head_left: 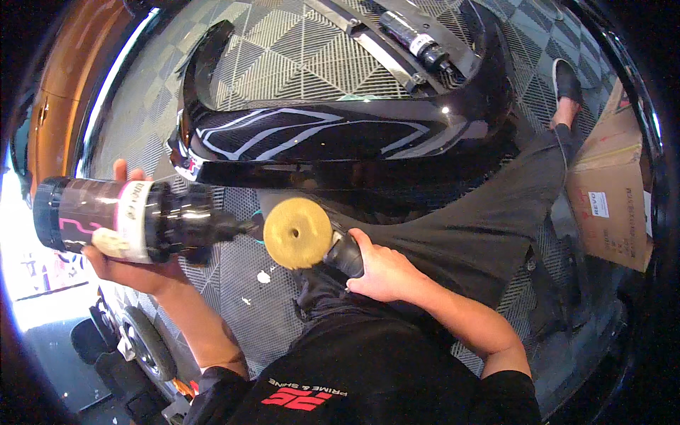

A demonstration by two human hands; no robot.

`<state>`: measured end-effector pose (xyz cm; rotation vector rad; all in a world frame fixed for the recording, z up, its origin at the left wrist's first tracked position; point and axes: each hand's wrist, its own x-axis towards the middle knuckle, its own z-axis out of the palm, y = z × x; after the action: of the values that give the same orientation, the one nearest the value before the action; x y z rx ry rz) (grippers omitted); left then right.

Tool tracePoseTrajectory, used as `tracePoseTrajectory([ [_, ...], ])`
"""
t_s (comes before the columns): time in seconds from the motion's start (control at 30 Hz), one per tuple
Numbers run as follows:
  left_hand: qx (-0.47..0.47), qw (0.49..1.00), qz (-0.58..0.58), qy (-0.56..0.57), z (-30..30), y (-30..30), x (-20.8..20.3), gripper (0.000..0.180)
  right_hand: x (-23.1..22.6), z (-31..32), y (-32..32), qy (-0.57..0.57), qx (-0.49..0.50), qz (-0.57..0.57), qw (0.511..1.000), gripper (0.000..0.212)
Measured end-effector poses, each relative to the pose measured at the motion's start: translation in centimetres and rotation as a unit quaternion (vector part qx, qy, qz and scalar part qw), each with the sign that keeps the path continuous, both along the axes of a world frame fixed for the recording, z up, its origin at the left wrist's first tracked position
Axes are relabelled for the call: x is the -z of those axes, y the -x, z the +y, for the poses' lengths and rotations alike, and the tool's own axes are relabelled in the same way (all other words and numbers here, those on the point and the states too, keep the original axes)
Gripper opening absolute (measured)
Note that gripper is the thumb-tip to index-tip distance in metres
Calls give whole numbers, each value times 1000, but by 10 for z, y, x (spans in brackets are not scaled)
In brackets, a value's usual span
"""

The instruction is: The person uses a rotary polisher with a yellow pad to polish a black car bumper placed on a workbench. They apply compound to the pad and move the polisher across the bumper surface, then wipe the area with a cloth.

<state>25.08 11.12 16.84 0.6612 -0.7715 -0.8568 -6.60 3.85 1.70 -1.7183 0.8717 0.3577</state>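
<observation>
**Bottle tipped toward the polishing pad**

The person sits on the grey tiled floor point(234, 283) with one leg stretched out, a glossy black car body panel point(319, 134) lying just ahead of them; both forearms come up from the lower edge. The left hand point(124, 265) is wrapped around a dark bottle point(120, 216) with a pale label band, fingers curled beneath it and the thumb showing above its top edge — a full, closed grip; the bottle lies on its side, its black nozzle pointing right. That nozzle ends right at the edge of a round yellow foam pad point(297, 232); whether the tip actually touches the foam, I cannot tell. The pad faces up toward the head, a small hole at its centre; it sits on the front of a black polishing tool point(345, 253), which the right hand point(382, 273) clasps from behind, fingers closed around the body — most of the tool is hidden under the hand and against the dark trousers. Pad and bottle hang between the two hands, above the floor and just in front of the panel's near edge.

A second dark bottle point(414, 39) lies on the far side of the panel; a cardboard box point(613, 198) stands at the right, beside the outstretched leg; an orange car body point(67, 78) curves along the left.
</observation>
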Motion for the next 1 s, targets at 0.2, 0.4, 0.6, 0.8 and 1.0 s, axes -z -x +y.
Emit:
tracePoseTrajectory([
  [0.2,-118,969,-216,-22,-8,47,15,110,6,-2,-2,7,-8,39,999,94],
  [0.4,-171,958,-222,-54,-5,63,-25,122,13,-1,2,9,7,19,1000,93],
  [0.6,-114,980,-150,-59,-7,61,17,108,11,-3,2,-7,5,23,1000,95],
  [0.8,-153,969,-171,-96,-15,69,54,96,12,-5,2,-16,9,19,1000,94],
  [1.0,-144,960,-200,-134,-14,57,73,94,12,-5,1,-21,11,16,1000,93],
])
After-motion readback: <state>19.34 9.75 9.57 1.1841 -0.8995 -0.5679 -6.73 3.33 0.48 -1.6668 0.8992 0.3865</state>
